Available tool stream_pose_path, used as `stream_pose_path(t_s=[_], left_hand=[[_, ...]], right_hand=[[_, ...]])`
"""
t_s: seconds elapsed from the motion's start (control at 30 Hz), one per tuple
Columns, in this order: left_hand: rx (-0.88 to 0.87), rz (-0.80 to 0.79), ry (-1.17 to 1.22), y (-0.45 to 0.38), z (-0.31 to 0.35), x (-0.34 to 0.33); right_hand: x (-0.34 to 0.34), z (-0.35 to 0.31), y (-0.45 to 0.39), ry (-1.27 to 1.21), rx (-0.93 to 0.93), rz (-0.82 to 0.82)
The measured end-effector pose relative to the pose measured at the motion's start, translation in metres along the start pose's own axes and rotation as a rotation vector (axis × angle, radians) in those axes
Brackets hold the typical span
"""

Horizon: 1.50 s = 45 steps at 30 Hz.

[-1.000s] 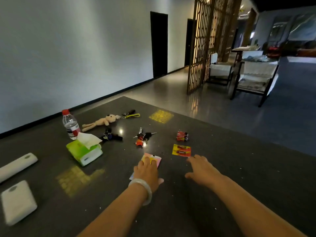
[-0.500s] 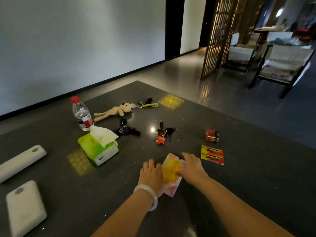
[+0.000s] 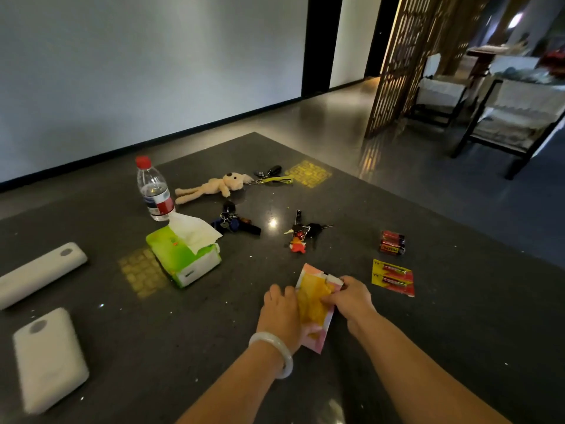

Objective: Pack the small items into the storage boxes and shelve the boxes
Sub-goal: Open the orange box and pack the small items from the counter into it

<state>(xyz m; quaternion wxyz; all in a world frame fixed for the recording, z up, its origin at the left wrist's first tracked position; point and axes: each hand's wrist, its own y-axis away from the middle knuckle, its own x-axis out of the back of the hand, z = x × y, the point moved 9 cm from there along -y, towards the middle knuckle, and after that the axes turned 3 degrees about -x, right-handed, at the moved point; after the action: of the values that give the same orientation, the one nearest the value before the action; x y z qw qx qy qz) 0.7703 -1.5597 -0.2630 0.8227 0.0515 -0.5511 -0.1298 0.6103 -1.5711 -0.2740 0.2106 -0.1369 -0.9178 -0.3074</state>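
A flat pink and yellow packet (image 3: 315, 298) is tilted up off the dark table (image 3: 458, 332) between both hands. My left hand (image 3: 282, 313), with a white bangle on the wrist, holds its left edge and underside. My right hand (image 3: 351, 298) pinches its right edge near the top. Scattered beyond lie a yellow battery card (image 3: 393, 277), loose red batteries (image 3: 392, 242), a key bunch with a red charm (image 3: 302, 234), a dark key bunch (image 3: 234, 223) and a plush bear keychain (image 3: 211, 187) with a yellow strap (image 3: 275, 179).
A green tissue pack (image 3: 183, 255) and a water bottle (image 3: 153, 191) stand left of centre. Two white oblong cases (image 3: 49, 359) (image 3: 39, 272) lie at the table's left edge. Chairs (image 3: 513, 117) and a wooden lattice screen (image 3: 403, 62) stand beyond the table's far right.
My right hand came in from the right and took the packet's right edge. Both hands have raised the packet off the table and tilted it up. The camera has turned left and downward.
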Motion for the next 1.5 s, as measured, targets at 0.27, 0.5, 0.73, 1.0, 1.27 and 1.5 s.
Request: stream_pose_path(t_s=[0.27, 0.5, 0.73, 1.0, 1.27, 1.5], left_hand=[[0.042, 0.151, 0.175, -0.001, -0.043, 0.043], [0.227, 0.470, -0.141, -0.022, -0.131, 0.164], [0.293, 0.065, 0.008, -0.040, -0.195, 0.109], [-0.104, 0.074, 0.079, -0.009, -0.132, 0.069], [-0.400, -0.107, 0.086, 0.017, -0.066, 0.039], [-0.016, 0.208, 0.059, 0.012, -0.040, 0.034]], right_hand=[[-0.057, -0.014, 0.022, -0.187, -0.042, -0.185], [-0.076, -0.037, 0.033, -0.226, 0.011, -0.293], [-0.071, -0.038, 0.031, -0.213, 0.036, -0.297], [-0.054, -0.028, 0.035, -0.185, 0.019, -0.274], [0.011, -0.006, 0.041, -0.088, -0.030, -0.118], [0.042, 0.019, 0.049, -0.132, -0.076, -0.104]])
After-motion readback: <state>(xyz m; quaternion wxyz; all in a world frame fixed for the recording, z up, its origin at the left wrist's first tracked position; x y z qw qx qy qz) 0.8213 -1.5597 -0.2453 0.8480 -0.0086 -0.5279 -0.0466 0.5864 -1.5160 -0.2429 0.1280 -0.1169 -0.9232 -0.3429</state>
